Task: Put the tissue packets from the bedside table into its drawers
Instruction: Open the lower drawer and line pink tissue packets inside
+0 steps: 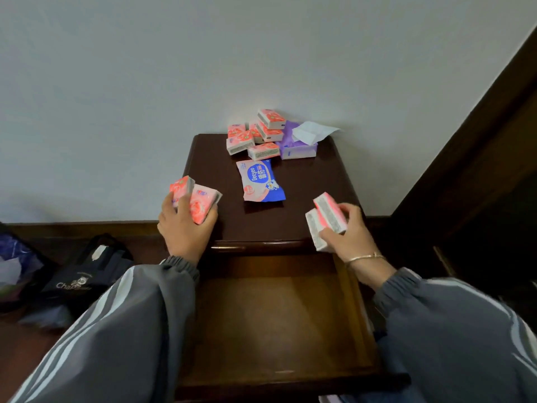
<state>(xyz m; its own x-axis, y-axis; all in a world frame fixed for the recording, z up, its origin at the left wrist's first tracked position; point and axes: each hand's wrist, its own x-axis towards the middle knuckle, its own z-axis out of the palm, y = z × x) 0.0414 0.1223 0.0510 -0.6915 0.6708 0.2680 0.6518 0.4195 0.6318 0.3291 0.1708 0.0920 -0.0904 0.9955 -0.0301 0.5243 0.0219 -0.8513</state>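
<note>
Gripping two pink packets (pixel 197 203) in curled fingers, the left hand (pixel 184 225) hovers at the bedside table (pixel 305 181) edge; the right hand (pixel 347 228) clutches two more packets (pixel 327 221) above the open drawer (pixel 276 315).

A pale grey wall (pixel 145 82) meets dark wooden skirting (pixel 58 229), a black bag (pixel 84 274) lying low at left.

sleeves (pixel 130 315): grey, white stripes | cuffs (pixel 181 264): elastic, gathered | right wrist: thin gold bracelet (pixel 364 258)

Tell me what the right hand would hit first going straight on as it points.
Likely the blue-and-white wipes pack, lying ahead-left of the right hand and its two packets; it might skim past to the pink packet pile. Height is unclear.
</note>
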